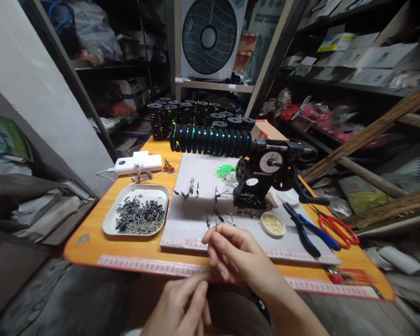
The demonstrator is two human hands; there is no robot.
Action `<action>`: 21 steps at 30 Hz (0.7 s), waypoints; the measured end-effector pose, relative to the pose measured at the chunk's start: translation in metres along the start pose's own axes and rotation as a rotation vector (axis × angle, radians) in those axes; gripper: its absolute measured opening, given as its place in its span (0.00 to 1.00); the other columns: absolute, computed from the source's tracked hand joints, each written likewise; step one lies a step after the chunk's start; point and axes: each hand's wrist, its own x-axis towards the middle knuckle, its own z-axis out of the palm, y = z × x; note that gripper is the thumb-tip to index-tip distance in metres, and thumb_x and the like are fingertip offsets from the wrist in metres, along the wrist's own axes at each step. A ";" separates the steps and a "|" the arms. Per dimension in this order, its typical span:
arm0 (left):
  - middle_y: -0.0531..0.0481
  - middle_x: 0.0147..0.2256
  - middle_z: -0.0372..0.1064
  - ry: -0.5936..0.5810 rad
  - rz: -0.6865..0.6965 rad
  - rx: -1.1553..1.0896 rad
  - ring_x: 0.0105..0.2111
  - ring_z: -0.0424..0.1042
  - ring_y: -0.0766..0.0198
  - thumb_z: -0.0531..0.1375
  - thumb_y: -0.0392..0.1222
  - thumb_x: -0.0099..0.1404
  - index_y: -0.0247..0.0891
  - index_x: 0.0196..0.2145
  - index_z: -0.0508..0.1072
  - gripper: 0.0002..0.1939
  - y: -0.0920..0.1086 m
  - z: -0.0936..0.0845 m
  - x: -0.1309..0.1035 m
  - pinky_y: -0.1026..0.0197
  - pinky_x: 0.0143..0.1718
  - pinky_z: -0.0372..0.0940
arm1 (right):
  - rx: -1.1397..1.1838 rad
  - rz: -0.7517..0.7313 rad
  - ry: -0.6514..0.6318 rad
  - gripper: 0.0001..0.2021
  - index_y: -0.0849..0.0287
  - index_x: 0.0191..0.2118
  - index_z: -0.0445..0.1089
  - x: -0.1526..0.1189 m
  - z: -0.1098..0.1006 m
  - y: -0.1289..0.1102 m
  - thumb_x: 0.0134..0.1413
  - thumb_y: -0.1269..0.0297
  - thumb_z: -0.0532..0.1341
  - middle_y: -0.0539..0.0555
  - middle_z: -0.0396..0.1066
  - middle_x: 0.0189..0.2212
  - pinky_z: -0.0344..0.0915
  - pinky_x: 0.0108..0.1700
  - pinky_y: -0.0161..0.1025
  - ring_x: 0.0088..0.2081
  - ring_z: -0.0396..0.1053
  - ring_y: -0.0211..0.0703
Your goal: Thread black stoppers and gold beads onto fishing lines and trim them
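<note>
My left hand (182, 303) is low in front of the table's near edge, its thumb and fingers closed together. Just above and to its right, my right hand (234, 254) is pinched over the front of the grey board (185, 226). Whatever either hand holds, if anything, is too small or hidden to make out. Beyond the right fingertips lie several small black parts with thin wires (219, 217). A small round dish of gold beads (273, 225) stands to the right. On the left sits a white tray (107, 224) with many small dark cylindrical pieces.
A black hand-crank winding machine (255, 186) carries a row of black spools (210, 141). Blue-handled pliers (304, 231) and red-handled scissors (338, 228) lie at right. Stacked spools (187, 116) stand behind, and a white power strip (138, 162) at left. Shelves flank the table.
</note>
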 end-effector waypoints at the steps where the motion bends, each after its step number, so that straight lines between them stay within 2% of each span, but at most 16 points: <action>1: 0.54 0.18 0.66 0.034 0.004 0.051 0.12 0.62 0.73 0.53 0.62 0.69 0.34 0.44 0.76 0.27 0.007 -0.007 0.001 0.70 0.16 0.55 | -0.053 -0.009 0.010 0.19 0.59 0.41 0.69 -0.001 -0.003 -0.001 0.62 0.45 0.59 0.46 0.67 0.23 0.52 0.17 0.26 0.16 0.57 0.26; 3: 0.55 0.21 0.67 0.117 0.023 0.140 0.14 0.64 0.71 0.52 0.57 0.72 0.37 0.54 0.71 0.24 0.025 -0.021 0.007 0.69 0.17 0.58 | -0.175 -0.031 0.037 0.18 0.58 0.45 0.69 -0.003 -0.007 -0.002 0.65 0.47 0.57 0.46 0.68 0.24 0.53 0.19 0.27 0.17 0.57 0.28; 5: 0.55 0.24 0.68 0.195 0.131 0.211 0.17 0.66 0.71 0.54 0.51 0.72 0.38 0.53 0.72 0.19 0.047 -0.033 0.025 0.67 0.22 0.62 | -0.326 -0.071 0.088 0.16 0.57 0.47 0.69 -0.005 -0.008 -0.003 0.66 0.49 0.56 0.48 0.70 0.25 0.56 0.22 0.29 0.20 0.61 0.32; 7: 0.53 0.29 0.70 0.247 0.247 0.264 0.19 0.67 0.70 0.56 0.47 0.70 0.38 0.53 0.72 0.17 0.068 -0.040 0.052 0.65 0.23 0.64 | -0.491 -0.137 0.167 0.14 0.58 0.48 0.70 -0.007 -0.008 -0.003 0.66 0.54 0.57 0.50 0.72 0.26 0.60 0.27 0.33 0.25 0.65 0.36; 10: 0.56 0.25 0.66 0.278 0.292 0.276 0.19 0.67 0.68 0.58 0.45 0.68 0.35 0.55 0.70 0.20 0.092 -0.045 0.098 0.64 0.24 0.63 | -0.702 -0.239 0.264 0.12 0.59 0.50 0.71 -0.007 -0.008 -0.001 0.66 0.61 0.57 0.51 0.74 0.27 0.64 0.35 0.37 0.29 0.69 0.41; 12: 0.57 0.22 0.65 0.266 0.297 0.284 0.17 0.65 0.67 0.59 0.44 0.67 0.33 0.52 0.73 0.18 0.101 -0.045 0.121 0.63 0.22 0.61 | -0.808 -0.304 0.303 0.13 0.60 0.52 0.71 -0.006 -0.010 0.002 0.66 0.64 0.55 0.54 0.76 0.31 0.66 0.38 0.39 0.30 0.72 0.43; 13: 0.58 0.20 0.64 0.257 0.302 0.289 0.16 0.63 0.68 0.59 0.44 0.66 0.33 0.47 0.76 0.15 0.104 -0.045 0.127 0.63 0.22 0.60 | -0.855 -0.337 0.323 0.14 0.60 0.53 0.70 -0.006 -0.012 0.004 0.67 0.65 0.55 0.56 0.78 0.34 0.67 0.39 0.41 0.33 0.73 0.45; 15: 0.56 0.20 0.65 0.244 0.328 0.292 0.19 0.63 0.67 0.61 0.44 0.65 0.34 0.36 0.79 0.10 0.106 -0.045 0.129 0.62 0.24 0.59 | -0.948 -0.403 0.370 0.16 0.62 0.56 0.68 -0.006 -0.016 0.008 0.67 0.66 0.54 0.61 0.77 0.41 0.68 0.43 0.43 0.40 0.75 0.49; 17: 0.51 0.24 0.69 0.233 0.372 0.276 0.25 0.67 0.64 0.63 0.44 0.63 0.36 0.28 0.78 0.10 0.104 -0.046 0.119 0.62 0.29 0.61 | -1.035 -0.459 0.415 0.18 0.64 0.58 0.66 -0.006 -0.020 0.012 0.67 0.66 0.53 0.63 0.77 0.43 0.69 0.43 0.46 0.43 0.74 0.53; 19: 0.49 0.30 0.71 0.211 0.414 0.230 0.32 0.67 0.62 0.64 0.44 0.62 0.37 0.27 0.78 0.10 0.099 -0.046 0.105 0.62 0.34 0.61 | -1.107 -0.499 0.445 0.17 0.64 0.57 0.67 -0.007 -0.022 0.014 0.67 0.67 0.53 0.63 0.76 0.41 0.69 0.42 0.48 0.42 0.73 0.54; 21: 0.48 0.34 0.71 0.166 0.419 0.149 0.31 0.65 0.64 0.64 0.47 0.63 0.37 0.28 0.77 0.11 0.093 -0.047 0.092 0.64 0.31 0.60 | -1.163 -0.521 0.461 0.15 0.63 0.55 0.69 -0.009 -0.022 0.016 0.67 0.68 0.53 0.61 0.75 0.39 0.69 0.41 0.48 0.41 0.73 0.54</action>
